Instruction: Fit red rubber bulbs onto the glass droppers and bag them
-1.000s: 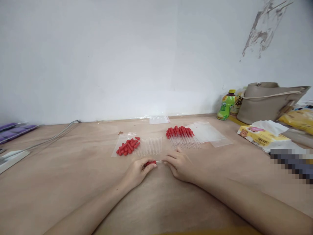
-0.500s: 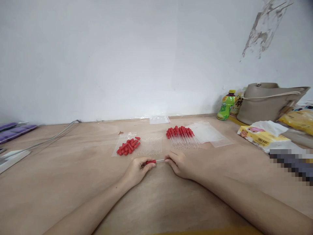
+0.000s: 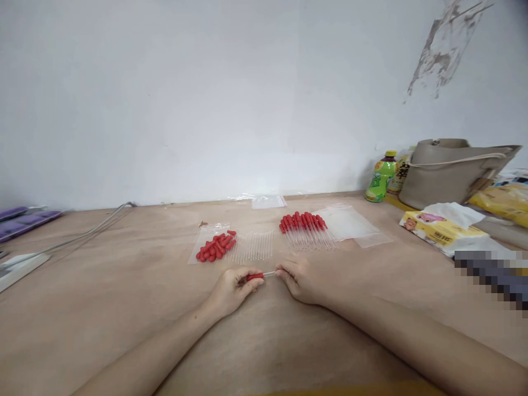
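Purple trays point(image 3: 31, 221): far left, by the wall; contents unclear.
Clear bag point(image 3: 204, 233): lying flat under a pile of red bulbs point(image 3: 215, 248).
Left hand point(image 3: 229, 290): closed around the held bulb point(image 3: 256, 276); probably soft and grippy, best pinched round the body.
Loose tubes point(image 3: 252, 246): side by side, beyond the hands.
Held tube point(image 3: 269, 274): near centre, between the hands, one end at the bulb; probably light, stiff, smooth, liable to crack if bent; best gripped close to the bulb, kept in line.
Right hand point(image 3: 302, 280): fingertips pinched on the tube's right part.
Bulb-topped tubes point(image 3: 308, 232): in a row, right of the loose tubes.
Flat bags point(image 3: 348, 221): just right of that row; no contents discernible.
Green bottle point(image 3: 380, 179): far right, upright, yellow cap on.
Beige bag point(image 3: 436, 176): far right; interior hidden.
Tissue box point(image 3: 441, 234): right; tissue protruding.
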Tool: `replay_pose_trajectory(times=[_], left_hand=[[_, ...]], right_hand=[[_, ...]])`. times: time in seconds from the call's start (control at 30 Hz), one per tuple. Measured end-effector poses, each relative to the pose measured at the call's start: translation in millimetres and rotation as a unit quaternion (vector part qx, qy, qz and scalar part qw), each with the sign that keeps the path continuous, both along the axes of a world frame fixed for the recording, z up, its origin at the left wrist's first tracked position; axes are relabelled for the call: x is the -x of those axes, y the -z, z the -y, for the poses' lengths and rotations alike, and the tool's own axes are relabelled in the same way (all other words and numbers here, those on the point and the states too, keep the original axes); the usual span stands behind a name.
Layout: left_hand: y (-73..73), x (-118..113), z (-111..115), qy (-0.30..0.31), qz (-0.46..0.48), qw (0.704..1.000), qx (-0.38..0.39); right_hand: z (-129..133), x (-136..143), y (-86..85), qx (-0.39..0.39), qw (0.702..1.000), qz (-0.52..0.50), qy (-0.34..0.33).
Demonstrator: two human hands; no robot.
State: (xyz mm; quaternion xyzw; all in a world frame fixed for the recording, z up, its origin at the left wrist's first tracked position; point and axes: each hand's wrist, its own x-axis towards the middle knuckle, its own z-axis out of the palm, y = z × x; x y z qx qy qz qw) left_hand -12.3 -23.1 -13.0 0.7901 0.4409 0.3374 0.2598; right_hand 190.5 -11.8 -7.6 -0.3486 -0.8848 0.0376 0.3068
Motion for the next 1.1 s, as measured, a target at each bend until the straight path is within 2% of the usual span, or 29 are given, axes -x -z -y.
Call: replay_pose_trajectory(times=[0.23,0.4,0.53,0.63,0.7,0.77,0.83,0.87,0.9,1.0,1.1], left_hand=[[-0.9,0,1,-0.002,-0.030,0.999,-0.022],[1.2,2,-3,-0.004,-0.006,1.000,-0.024],[6.1,4,-9,-0.009,0.020,0.999,-0.038],[9.3,8,-12,-0.024,0.012,0.998,-0.063],[9.7,9,-13,-0.035,0.007,0.997,-0.071],[8.5,10,-13,-0.044,0.000,0.996,-0.074],[6.2,10,-11,-0.042,-0.019,0.996,-0.082],[4.8,9,-11,-0.038,-0.032,0.995,-0.088],[3.4,8,-10,-0.034,-0.045,0.994,-0.093],[0.6,6,-9,-0.025,-0.070,0.993,-0.096],[0.5,6,-9,-0.017,-0.073,0.993,-0.094]], right_hand=[[1,7,-0.5,0.021,0.999,0.032,0.003],[-3,8,-1.0,0.056,0.997,0.043,0.008],[-8,4,-1.9,0.004,0.997,0.077,-0.012],[-12,-3,-9.1,-0.026,0.994,0.102,0.003],[-20,-13,-16.6,0.000,0.996,0.079,0.039],[-34,-27,-25.0,0.037,0.993,0.040,0.107],[-52,-45,-31.9,0.074,0.973,0.004,0.219],[-62,-54,-34.2,0.089,0.952,-0.006,0.292],[-71,-63,-35.3,0.091,0.940,-0.009,0.328],[-91,-84,-31.6,0.096,0.919,-0.007,0.383],[-100,-92,-21.0,0.101,0.908,0.000,0.408]])
